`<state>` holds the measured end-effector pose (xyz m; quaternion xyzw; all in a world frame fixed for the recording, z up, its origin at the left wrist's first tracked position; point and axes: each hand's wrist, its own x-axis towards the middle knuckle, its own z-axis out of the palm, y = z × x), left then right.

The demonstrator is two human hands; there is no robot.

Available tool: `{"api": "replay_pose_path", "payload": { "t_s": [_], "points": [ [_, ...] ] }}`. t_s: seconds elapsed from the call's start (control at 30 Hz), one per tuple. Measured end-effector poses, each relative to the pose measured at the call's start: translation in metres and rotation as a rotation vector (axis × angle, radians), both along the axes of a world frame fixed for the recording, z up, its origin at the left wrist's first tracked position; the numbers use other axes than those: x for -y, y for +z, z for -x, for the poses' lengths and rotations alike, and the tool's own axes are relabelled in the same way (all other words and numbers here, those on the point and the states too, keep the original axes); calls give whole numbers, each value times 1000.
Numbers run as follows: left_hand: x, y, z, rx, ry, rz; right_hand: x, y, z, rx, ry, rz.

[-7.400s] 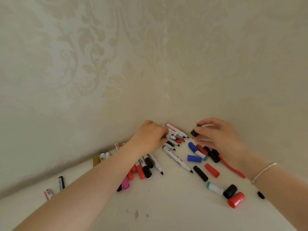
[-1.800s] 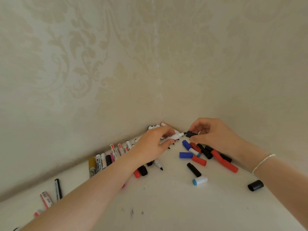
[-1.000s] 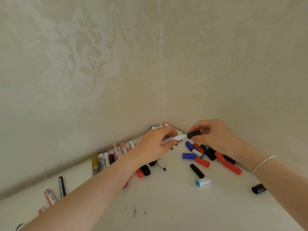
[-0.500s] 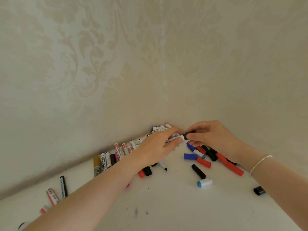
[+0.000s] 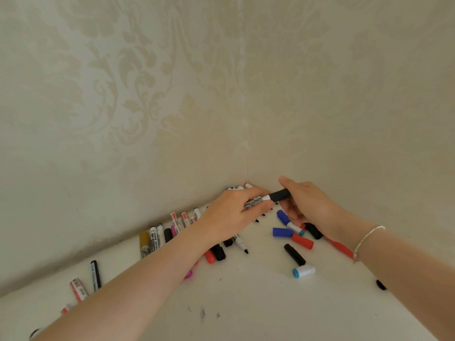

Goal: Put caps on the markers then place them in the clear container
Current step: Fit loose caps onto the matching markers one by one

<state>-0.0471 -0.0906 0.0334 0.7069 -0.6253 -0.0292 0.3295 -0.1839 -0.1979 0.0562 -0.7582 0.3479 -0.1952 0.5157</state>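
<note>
My left hand [image 5: 234, 212] grips a white marker [image 5: 254, 201] by its barrel above the pile in the corner. A black cap [image 5: 279, 195] sits on the marker's tip. My right hand [image 5: 310, 205] is at the cap's far end, with the thumb lifted off it and the fingers loosely bent below. Loose on the white surface lie a blue cap [image 5: 282, 232], a red cap [image 5: 302, 241], a black cap [image 5: 294, 254] and a white cap with a light-blue end [image 5: 304, 271]. An uncapped marker [image 5: 242, 244] lies beneath my left wrist. No clear container is in view.
A row of capped markers [image 5: 160, 238] lies along the left wall. A black marker [image 5: 95, 275] and a red-and-white marker [image 5: 78, 289] lie further left. A red marker [image 5: 341, 247] lies under my right wrist, and another black cap [image 5: 381, 284] beside my right forearm. Patterned walls meet in the corner.
The black cap, held apart from the tip earlier, has been pushed onto the white marker. My right thumb has lifted off the cap.
</note>
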Motion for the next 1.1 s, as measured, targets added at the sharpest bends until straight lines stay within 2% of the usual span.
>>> {"api": "replay_pose_path", "payload": {
  "t_s": [0.27, 0.43, 0.5, 0.6, 0.67, 0.77, 0.83, 0.9, 1.0, 1.1],
  "points": [
    [-1, 0, 2, 49, 10, 27, -4, -4, -10, 21, -27, 65],
    [0, -4, -6, 184, 7, -34, -2, -7, -5, -72, 93, 35],
    [1, -8, -12, 216, 37, -93, 5, -9, -1, -116, 55, 121],
    [-2, -16, -25, 175, 134, -142, 22, -16, 8, -119, -92, 129],
    [-5, -22, -31, 173, 166, -162, 31, -20, 15, -266, -69, 157],
    [-5, -27, -29, 159, 193, -178, 37, -22, 25, -546, 94, 201],
    [-3, -28, -27, 124, 189, -170, 38, -23, 29, -655, 145, 292],
    [-1, -29, -25, 75, 181, -156, 39, -26, 32, -723, 159, 375],
    [4, -30, -23, 33, 175, -141, 37, -31, 37, -777, 187, 377],
    [7, -34, -22, 25, 160, -144, 38, -33, 36, -793, 168, 524]
  ]
}}
